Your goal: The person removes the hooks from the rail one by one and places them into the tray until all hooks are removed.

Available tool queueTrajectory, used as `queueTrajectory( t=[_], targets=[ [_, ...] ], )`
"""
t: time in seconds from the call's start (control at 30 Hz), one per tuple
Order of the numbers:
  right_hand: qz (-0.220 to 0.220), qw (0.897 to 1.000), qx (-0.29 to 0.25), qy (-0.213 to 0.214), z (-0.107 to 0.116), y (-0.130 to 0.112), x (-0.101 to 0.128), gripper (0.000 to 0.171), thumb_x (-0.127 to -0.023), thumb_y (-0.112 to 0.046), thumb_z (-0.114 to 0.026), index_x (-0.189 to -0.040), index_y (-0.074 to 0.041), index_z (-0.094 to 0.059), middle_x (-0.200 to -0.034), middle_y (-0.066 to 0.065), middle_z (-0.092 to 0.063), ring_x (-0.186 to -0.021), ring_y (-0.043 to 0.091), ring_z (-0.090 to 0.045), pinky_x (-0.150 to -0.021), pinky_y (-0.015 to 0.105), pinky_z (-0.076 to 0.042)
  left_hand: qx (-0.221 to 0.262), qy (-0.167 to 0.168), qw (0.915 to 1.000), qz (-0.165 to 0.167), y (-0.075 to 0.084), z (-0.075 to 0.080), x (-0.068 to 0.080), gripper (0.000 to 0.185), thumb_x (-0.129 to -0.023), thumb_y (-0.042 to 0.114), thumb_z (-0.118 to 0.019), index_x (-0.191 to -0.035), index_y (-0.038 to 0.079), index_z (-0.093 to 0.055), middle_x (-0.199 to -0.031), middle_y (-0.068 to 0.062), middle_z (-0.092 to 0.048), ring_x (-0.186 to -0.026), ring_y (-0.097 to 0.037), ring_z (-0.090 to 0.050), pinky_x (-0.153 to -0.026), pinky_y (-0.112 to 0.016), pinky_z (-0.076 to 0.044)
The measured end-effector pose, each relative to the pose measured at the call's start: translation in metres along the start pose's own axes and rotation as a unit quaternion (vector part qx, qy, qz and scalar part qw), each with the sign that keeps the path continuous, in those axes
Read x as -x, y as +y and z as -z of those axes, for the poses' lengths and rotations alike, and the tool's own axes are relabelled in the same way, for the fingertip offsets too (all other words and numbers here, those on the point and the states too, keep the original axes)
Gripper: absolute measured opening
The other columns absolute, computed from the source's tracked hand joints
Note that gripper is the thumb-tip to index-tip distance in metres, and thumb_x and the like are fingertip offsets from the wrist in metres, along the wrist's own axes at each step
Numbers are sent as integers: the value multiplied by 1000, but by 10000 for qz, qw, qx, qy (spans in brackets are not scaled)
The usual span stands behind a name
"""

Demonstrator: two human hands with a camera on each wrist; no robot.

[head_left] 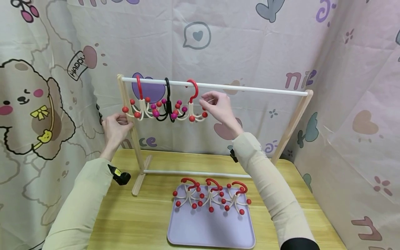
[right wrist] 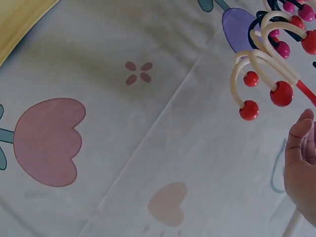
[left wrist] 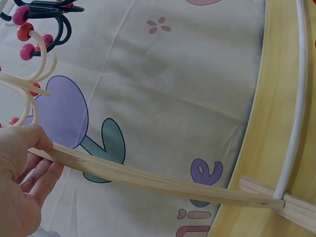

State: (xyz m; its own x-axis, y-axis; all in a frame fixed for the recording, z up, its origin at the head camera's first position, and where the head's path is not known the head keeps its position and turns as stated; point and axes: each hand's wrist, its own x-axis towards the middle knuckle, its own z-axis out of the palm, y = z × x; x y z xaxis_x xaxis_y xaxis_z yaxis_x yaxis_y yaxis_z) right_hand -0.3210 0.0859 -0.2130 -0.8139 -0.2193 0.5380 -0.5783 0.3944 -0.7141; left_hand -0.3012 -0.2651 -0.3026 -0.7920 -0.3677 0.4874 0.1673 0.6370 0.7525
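Note:
My left hand (head_left: 116, 127) pinches the left wooden post (left wrist: 128, 175) of a rack between thumb and fingers. Just right of a red-hooked hanger (head_left: 191, 104), my right hand (head_left: 218, 106) is raised with its fingers loosely bent and nothing held in them. That hanger has cream arms tipped with red balls and hangs from the white rail (head_left: 250, 89). Left of it hang a black hanger (head_left: 168, 104) with magenta balls and another red-hooked hanger (head_left: 141, 100). In the right wrist view, the fingertips are close to the red hook (right wrist: 307, 92).
A lilac tray (head_left: 210, 227) on the wooden table (head_left: 125, 215) bears three more red-hooked hangers (head_left: 211, 194) along its back edge. The rack's right post (head_left: 293, 121) and lower white bar (head_left: 193, 173) stand behind it. Printed curtains (head_left: 243, 45) surround the table.

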Motion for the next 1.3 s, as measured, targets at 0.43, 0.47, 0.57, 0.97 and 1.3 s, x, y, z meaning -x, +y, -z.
queueTrajectory(
  t=[0.43,0.47,0.57,0.97,1.3],
  targets=[
    [53,9994,-135,319,-16,-4,-9,25,-91,-18,-73,-110,-2,-73,-98,17,-74,-67,3,-62,-64,16,-51,-27,28,10000,-48,0,0,2,30,-84,8,-67,-111,-4,-71,-107,-28,-73,-62,22,-41,-114,-47,-32],
    [51,9993,-144,343,-17,-4,-10,25,-91,-18,-73,-110,-1,-73,-98,18,-74,-67,4,-62,-64,16,-51,-27,24,10000,-40,0,0,2,30,-84,8,-67,-111,-4,-71,-107,-28,-73,-63,21,-41,-114,-46,-31],
    [48,9990,-151,407,-20,-4,-12,23,-91,-16,-73,-108,-1,-73,-95,18,-73,-68,12,-66,-63,17,-52,-38,50,10000,-36,1,0,2,30,-84,8,-67,-111,-4,-71,-107,-28,-73,-63,21,-41,-114,-46,-33],
    [-33,9982,-331,508,-26,-3,-13,20,-90,-13,-71,-106,-1,-72,-90,16,-73,-63,6,-62,-60,17,-52,-56,85,9999,-46,1,0,2,29,-84,7,-67,-111,-4,-71,-107,-27,-74,-59,25,-41,-107,-46,-42],
    [-106,9957,-722,574,-29,-6,-14,18,-90,-7,-68,-104,4,-71,-91,20,-74,-74,27,-72,-68,30,-61,-50,81,9999,-88,2,0,2,30,-84,7,-66,-111,-5,-71,-107,-27,-74,-59,25,-41,-108,-47,-42]
  ],
)
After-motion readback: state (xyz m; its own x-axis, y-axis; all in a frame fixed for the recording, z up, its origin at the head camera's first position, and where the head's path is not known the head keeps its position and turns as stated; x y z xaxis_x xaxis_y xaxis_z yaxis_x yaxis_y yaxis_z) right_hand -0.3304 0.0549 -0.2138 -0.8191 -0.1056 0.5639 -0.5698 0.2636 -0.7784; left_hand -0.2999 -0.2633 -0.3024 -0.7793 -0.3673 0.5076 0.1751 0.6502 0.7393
